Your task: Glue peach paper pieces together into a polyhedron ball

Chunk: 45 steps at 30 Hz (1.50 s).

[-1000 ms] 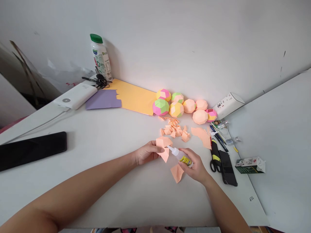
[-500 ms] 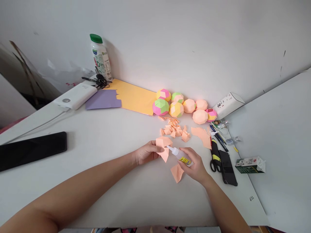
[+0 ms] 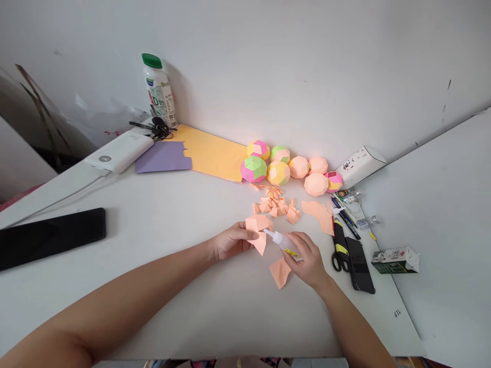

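My left hand (image 3: 238, 240) pinches a folded peach paper piece (image 3: 258, 223) between thumb and fingers above the white table. In my right hand (image 3: 307, 258) is a white glue bottle (image 3: 287, 245) with yellow on its label, tilted so that its thin nozzle points left at the paper's edge. The nozzle tip looks to be touching the paper or very close to it. Just below the bottle lies a loose peach paper piece (image 3: 280, 273). Beyond my hands is a pile of small folded peach paper pieces (image 3: 272, 202).
Several faceted paper balls (image 3: 278, 173) line the wall beside orange paper (image 3: 218, 156) and purple paper (image 3: 163, 157). At right lie scissors (image 3: 340, 260), a phone (image 3: 360, 266), pens (image 3: 345, 217) and a small carton (image 3: 395, 260). A power bank (image 3: 120, 152) and black phone (image 3: 53, 237) are left.
My right hand and the glue bottle have shifted very slightly, with the nozzle staying at the paper. My left hand and the paper are almost still.
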Motion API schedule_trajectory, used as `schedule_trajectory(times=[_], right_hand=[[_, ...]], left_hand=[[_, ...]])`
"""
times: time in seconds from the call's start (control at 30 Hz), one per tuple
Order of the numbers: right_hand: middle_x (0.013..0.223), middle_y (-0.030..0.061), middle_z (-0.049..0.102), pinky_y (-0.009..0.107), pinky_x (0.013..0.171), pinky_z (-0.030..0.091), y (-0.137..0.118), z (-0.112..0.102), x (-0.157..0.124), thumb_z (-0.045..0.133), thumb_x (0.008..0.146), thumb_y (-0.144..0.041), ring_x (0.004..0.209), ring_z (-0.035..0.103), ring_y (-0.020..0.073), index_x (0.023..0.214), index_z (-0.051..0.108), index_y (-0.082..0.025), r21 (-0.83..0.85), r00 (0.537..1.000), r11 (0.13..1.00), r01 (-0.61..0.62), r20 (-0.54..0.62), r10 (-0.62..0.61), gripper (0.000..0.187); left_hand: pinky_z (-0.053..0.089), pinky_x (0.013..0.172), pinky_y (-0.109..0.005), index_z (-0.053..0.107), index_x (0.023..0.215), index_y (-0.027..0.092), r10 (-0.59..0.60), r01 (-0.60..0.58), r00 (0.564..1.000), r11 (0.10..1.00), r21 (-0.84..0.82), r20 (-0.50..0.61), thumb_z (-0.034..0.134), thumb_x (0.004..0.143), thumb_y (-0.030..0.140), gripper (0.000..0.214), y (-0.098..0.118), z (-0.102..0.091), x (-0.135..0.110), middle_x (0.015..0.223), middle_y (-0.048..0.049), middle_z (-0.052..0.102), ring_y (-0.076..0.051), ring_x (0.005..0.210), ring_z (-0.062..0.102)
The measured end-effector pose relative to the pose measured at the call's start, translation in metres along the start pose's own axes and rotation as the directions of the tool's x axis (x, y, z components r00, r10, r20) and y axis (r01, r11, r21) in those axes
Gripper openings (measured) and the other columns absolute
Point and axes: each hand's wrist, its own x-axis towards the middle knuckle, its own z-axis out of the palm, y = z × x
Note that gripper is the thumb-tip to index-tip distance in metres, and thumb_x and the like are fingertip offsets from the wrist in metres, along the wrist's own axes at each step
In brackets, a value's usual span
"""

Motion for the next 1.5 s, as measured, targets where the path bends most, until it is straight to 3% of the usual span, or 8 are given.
schedule_trajectory(times=[0.23,0.37,0.57,0.73,1.2,1.37,1.43,1.5], right_hand=[[0.096,0.0106,0.059,0.036,0.067,0.053,0.003,-0.003,0.003,0.057,0.076,-0.01,0.082,0.058,0.0216,0.121,0.047,-0.022,-0.124,0.989,0.992,0.017,-0.147,-0.035,0.047],[0.094,0.0093,0.061,0.038,0.074,0.051,0.014,-0.008,0.002,0.062,0.074,-0.015,0.085,0.059,0.0223,0.113,0.052,-0.021,-0.154,0.95,0.978,-0.143,-0.299,0.092,0.041],[0.11,0.0128,0.061,0.041,0.082,0.048,0.056,-0.016,-0.004,0.065,0.073,-0.032,0.095,0.06,0.0219,0.114,0.048,-0.017,0.319,0.639,0.774,-0.547,-0.439,0.632,0.047],[0.112,0.015,0.062,0.039,0.083,0.048,0.089,-0.007,-0.009,0.065,0.071,-0.039,0.093,0.062,0.0203,0.108,0.044,-0.017,0.461,0.549,0.612,-0.643,-0.28,0.788,0.048],[0.111,0.0141,0.058,0.043,0.085,0.045,0.088,-0.019,-0.015,0.065,0.058,-0.029,0.1,0.057,0.0287,0.113,0.047,-0.017,0.107,0.563,0.583,-0.805,-0.169,0.809,0.059],[0.092,0.0129,0.062,0.04,0.078,0.046,0.04,-0.041,-0.005,0.048,0.079,-0.027,0.091,0.057,0.027,0.092,0.06,-0.016,-0.29,0.765,0.708,-0.643,-0.218,0.606,0.021],[0.082,0.0084,0.064,0.032,0.069,0.048,0.016,-0.045,0.002,0.045,0.085,-0.031,0.072,0.059,0.0191,0.087,0.061,-0.018,-0.132,0.837,0.828,-0.545,-0.021,0.547,0.021],[0.095,0.0074,0.063,0.028,0.075,0.049,-0.008,-0.044,0.007,0.054,0.083,-0.038,0.086,0.059,0.0182,0.095,0.061,-0.021,0.112,0.876,0.933,-0.343,0.397,0.275,0.022]], left_hand=[[0.047,0.079,-0.031,0.068,0.094,0.011,0.0,0.0,0.999,1.0,0.012,0.036,0.065,0.068,0.012,0.026,0.001,0.001,-0.001,0.087,-0.008,0.068,-0.02,0.083,0.061],[0.046,0.08,-0.032,0.069,0.092,0.012,-0.004,0.004,1.0,1.0,0.012,0.024,0.066,0.067,0.013,0.026,0.0,0.0,0.0,0.085,-0.0071,0.069,-0.02,0.083,0.062],[0.046,0.08,-0.033,0.069,0.092,0.014,-0.006,0.005,1.0,0.999,0.033,0.009,0.067,0.066,0.013,0.027,0.0,-0.001,0.0,0.085,-0.0065,0.068,-0.02,0.084,0.061],[0.046,0.078,-0.032,0.069,0.092,0.013,0.0,-0.001,0.999,0.999,0.047,0.038,0.067,0.067,0.013,0.025,0.001,0.0,0.0,0.084,-0.0069,0.067,-0.02,0.081,0.06],[0.045,0.066,-0.026,0.068,0.086,0.014,0.193,-0.183,0.972,0.98,0.081,-0.134,0.067,0.07,0.018,0.016,0.012,-0.006,0.006,0.069,-0.0025,0.06,-0.013,0.067,0.055],[0.045,0.068,-0.028,0.067,0.086,0.014,0.165,-0.158,0.975,0.986,0.058,-0.149,0.067,0.07,0.019,0.017,0.01,-0.002,0.006,0.072,-0.0037,0.061,-0.016,0.069,0.056],[0.045,0.068,-0.027,0.067,0.086,0.014,0.169,-0.164,0.971,0.985,0.046,-0.167,0.067,0.069,0.018,0.018,0.01,0.0,0.006,0.072,-0.0034,0.062,-0.015,0.069,0.056],[0.045,0.067,-0.026,0.067,0.085,0.013,0.179,-0.172,0.969,0.984,0.05,-0.171,0.067,0.069,0.018,0.017,0.01,0.0,0.006,0.072,-0.0033,0.062,-0.014,0.068,0.056]])
